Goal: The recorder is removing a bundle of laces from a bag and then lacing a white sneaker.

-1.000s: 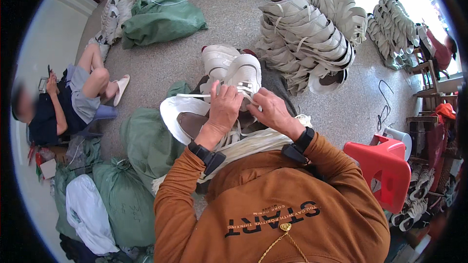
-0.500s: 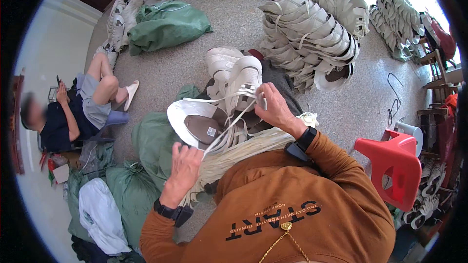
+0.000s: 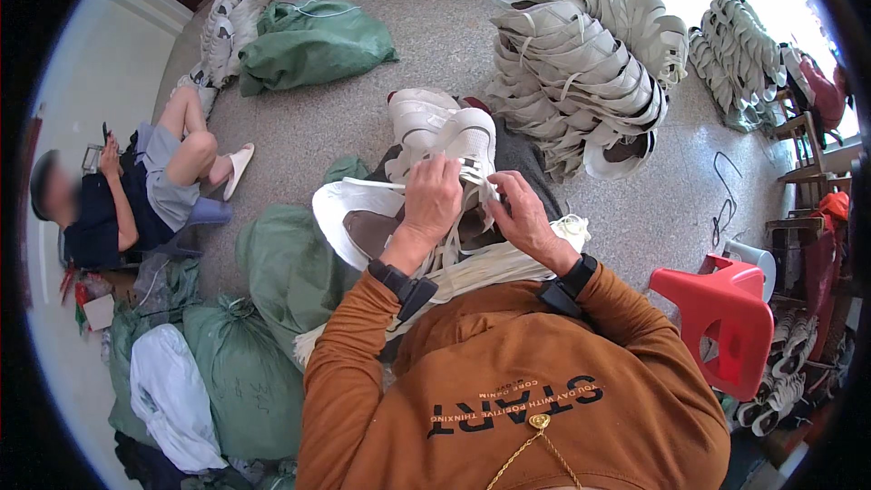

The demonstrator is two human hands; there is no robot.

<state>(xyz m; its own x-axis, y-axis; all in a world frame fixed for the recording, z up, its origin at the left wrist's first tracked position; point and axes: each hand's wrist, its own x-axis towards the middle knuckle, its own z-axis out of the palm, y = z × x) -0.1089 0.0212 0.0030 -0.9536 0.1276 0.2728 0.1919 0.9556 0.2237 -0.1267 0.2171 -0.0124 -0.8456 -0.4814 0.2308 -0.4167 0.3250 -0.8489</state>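
Note:
On my lap lies a white sneaker upper [image 3: 474,134], toe pointing away, beside another white shoe upper [image 3: 422,118]. My left hand [image 3: 430,204] is closed at its eyelets, fingertips pinching what looks like the white shoelace [image 3: 372,183]. My right hand [image 3: 526,222] is bent in from the other side, thumb and forefinger closed on the lace by the eyelets; the exact grip is partly hidden. A third upper with a brown insole [image 3: 370,234] lies open to the left. Below the hands stretches a bundle of cream laces [image 3: 472,279].
Tall stacks of pale uppers [image 3: 581,73] stand ahead right. Green sacks [image 3: 313,41] lie ahead left and near left, one under a white cloth bag [image 3: 177,395]. A red stool [image 3: 717,308] stands right. A seated person [image 3: 127,191] holds a phone at left.
My left hand has moved up and right from the near side, where it held the lace stretched out, to the eyelets. The right hand has shifted slightly nearer and right.

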